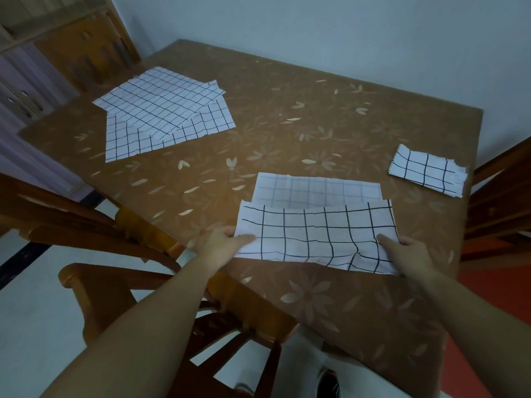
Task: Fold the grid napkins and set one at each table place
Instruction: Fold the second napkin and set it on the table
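Along the brown floral bench (pixel 316 116) edge, pinching with left fingers (pixel 243 239) and right fingers (pixel 386 240) the short ends of a white black-gridded cloth napkin (pixel 310 234).

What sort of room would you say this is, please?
Probably a home dining room: a table under a brown floral cover, wooden chairs beside it, and a wooden cabinet in the corner.

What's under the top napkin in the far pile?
More flat grid napkins, their edges sticking out near and right. Their middles and the exact count are hidden.
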Demonstrator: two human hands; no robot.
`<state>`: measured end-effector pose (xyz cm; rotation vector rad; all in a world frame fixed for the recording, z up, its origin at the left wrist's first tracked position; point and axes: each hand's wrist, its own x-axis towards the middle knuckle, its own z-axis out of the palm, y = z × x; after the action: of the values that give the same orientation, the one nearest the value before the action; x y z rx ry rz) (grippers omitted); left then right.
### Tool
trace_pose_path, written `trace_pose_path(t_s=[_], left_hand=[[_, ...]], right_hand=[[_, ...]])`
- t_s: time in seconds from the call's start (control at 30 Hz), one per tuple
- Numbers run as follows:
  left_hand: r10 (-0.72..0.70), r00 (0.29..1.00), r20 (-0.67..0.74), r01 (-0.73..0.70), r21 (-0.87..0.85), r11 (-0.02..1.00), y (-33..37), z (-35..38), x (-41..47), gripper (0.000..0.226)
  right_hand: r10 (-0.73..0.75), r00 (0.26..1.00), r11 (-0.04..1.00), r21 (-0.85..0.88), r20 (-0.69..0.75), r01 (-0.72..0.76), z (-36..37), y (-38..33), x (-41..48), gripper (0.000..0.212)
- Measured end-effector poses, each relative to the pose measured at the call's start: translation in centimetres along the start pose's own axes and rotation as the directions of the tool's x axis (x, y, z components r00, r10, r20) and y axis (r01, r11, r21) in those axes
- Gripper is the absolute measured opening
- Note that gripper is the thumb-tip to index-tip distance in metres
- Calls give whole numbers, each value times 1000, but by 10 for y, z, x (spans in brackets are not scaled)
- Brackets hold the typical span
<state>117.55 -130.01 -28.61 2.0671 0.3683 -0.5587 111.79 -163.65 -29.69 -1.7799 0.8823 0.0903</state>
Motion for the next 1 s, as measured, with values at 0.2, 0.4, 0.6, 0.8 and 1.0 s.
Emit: trace_pose_path(t_s=[0.2, 0.4, 0.6, 0.8, 1.0], left_hand=[[22, 997, 72, -25, 41, 999, 12, 8, 0, 24], [60, 998, 32, -65, 185, 981, 18, 21, 13, 48], [42, 995, -89, -28, 158, 987, 11, 34, 27, 52], [33, 965, -259, -6, 104, 995, 0, 51, 55, 39], [454, 848, -274, -205, 620, 757, 1, 81, 53, 59]], right_hand=[[38, 994, 997, -59, -104, -44, -3, 4, -8, 51], [20, 999, 992, -125, -25, -23, -13, 12, 7, 18], [-60, 997, 998, -3, -56, 60, 0, 17, 30, 12], [-275, 954, 925, -304, -117, 229, 23, 10, 56, 39], [-540, 797, 447, -710, 271, 544, 73, 15, 38, 61]])
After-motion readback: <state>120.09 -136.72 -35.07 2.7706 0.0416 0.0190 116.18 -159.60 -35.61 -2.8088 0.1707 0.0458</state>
